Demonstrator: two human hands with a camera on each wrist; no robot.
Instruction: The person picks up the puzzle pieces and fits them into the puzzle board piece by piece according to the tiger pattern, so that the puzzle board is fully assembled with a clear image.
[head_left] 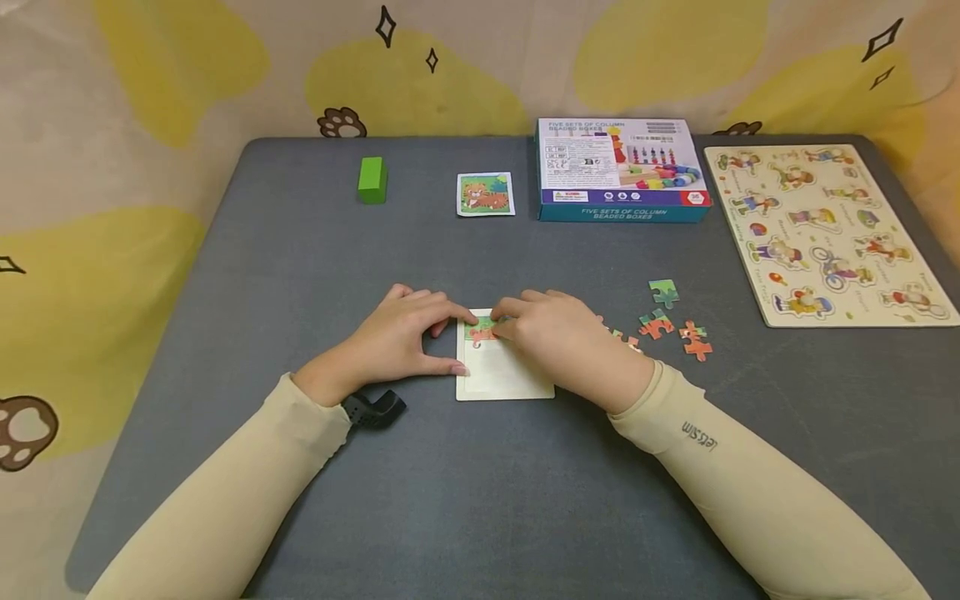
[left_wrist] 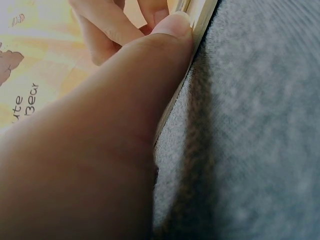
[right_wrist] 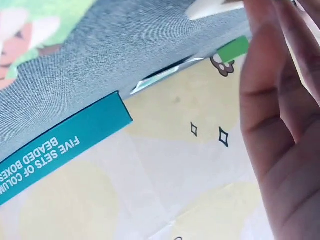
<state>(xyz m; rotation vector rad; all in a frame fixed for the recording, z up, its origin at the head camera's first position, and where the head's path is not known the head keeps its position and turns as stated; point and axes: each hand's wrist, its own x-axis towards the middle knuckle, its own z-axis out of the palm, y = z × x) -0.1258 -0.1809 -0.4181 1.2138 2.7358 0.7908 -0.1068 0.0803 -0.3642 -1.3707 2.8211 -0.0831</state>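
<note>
A pale square puzzle tray [head_left: 504, 379] lies flat at mid-table. Green-and-orange puzzle pieces [head_left: 478, 332] sit in its upper left corner. My left hand [head_left: 397, 333] rests at the tray's left side, thumb on the left edge and index fingertip by the upper left corner; the left wrist view shows the thumb [left_wrist: 172, 30] against the tray rim. My right hand [head_left: 562, 342] is over the tray's upper right, thumb and index pinching at the right edge of the pieces. In the right wrist view its fingers [right_wrist: 265, 95] are bent and their tips are out of sight.
Several loose puzzle pieces [head_left: 664, 292] lie right of my right hand, some partly hidden by it. Behind are a green block [head_left: 372, 181], a picture card [head_left: 486, 196] and a bead box [head_left: 622, 171]. A wooden figure board [head_left: 832, 237] lies at the right.
</note>
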